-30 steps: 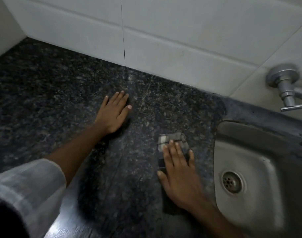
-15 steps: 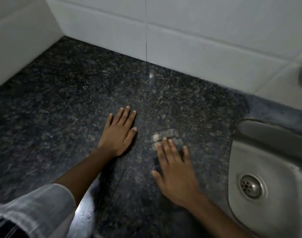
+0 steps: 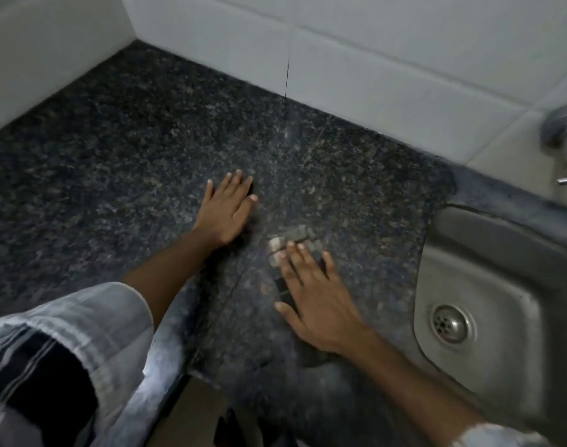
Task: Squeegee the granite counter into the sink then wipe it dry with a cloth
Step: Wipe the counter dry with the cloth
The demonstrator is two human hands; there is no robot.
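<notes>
Since the earlier frame both hands have shifted slightly left on the granite counter. Left hand lies flat, fingers spread, holding nothing. Right hand presses flat on the checked cloth, fingers extended, not gripping. Sink adjoins at right; tap above.

Right hand lies flat on a checked cloth on the granite counter — left hand flat beside it; steel sink at right.
</notes>
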